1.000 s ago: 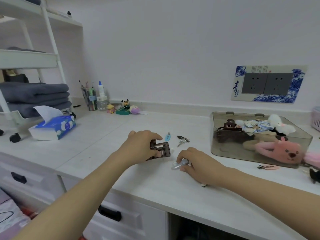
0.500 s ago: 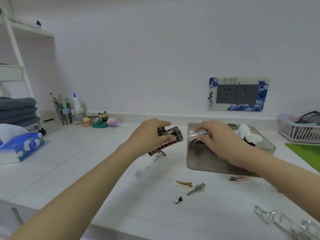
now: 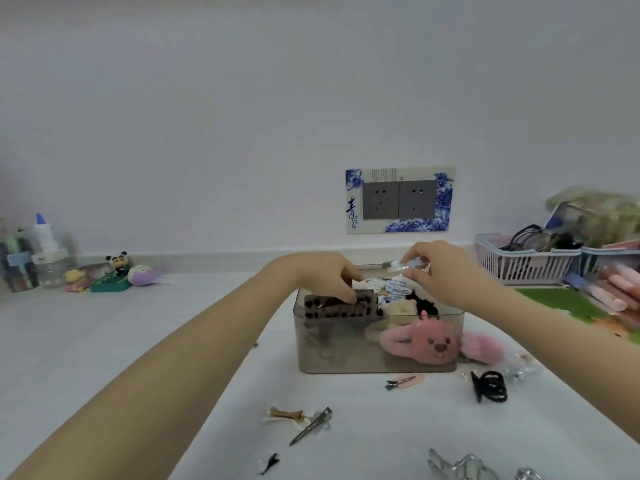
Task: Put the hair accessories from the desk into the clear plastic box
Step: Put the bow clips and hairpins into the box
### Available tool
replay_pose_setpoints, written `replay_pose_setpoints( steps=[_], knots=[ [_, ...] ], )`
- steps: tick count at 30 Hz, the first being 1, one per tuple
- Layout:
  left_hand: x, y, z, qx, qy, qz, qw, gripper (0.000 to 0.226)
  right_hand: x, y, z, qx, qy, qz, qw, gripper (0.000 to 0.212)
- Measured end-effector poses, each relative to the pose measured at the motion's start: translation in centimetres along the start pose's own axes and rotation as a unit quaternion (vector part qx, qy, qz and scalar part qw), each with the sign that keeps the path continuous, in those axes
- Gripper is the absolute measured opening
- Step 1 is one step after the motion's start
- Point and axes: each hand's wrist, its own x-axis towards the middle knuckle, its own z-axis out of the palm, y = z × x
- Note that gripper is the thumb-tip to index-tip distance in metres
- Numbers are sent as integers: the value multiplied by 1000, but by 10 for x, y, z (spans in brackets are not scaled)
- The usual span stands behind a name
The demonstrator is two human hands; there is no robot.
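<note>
Two hands work over the clear plastic box (image 3: pixel 375 355) on the bench (image 3: pixel 104 341): the left hand (image 3: pixel 322 277) pinches a brown claw clip (image 3: pixel 341 306) lying lengthwise left-to-right at the box's left rim, the right hand (image 3: pixel 446 271) grips a small clear clip (image 3: pixel 403 265) pointing left above the far rim.

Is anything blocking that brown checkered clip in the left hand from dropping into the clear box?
Nothing visible. The clear plastic box has no lid on, and the left hand holds the brown checkered hair clip at its open top, over accessories already inside.
</note>
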Motion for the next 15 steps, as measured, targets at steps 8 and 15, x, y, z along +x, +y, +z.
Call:
replay_pose_setpoints(
  steps=[8, 15],
  knots=[
    [19, 2, 22, 105, -28, 21, 994, 67, -5, 11, 8, 17, -31, -1, 999, 21],
    [23, -2, 30, 130, 3, 57, 990, 63, -10, 11, 12, 33, -38, -23, 998, 23]
  ],
)
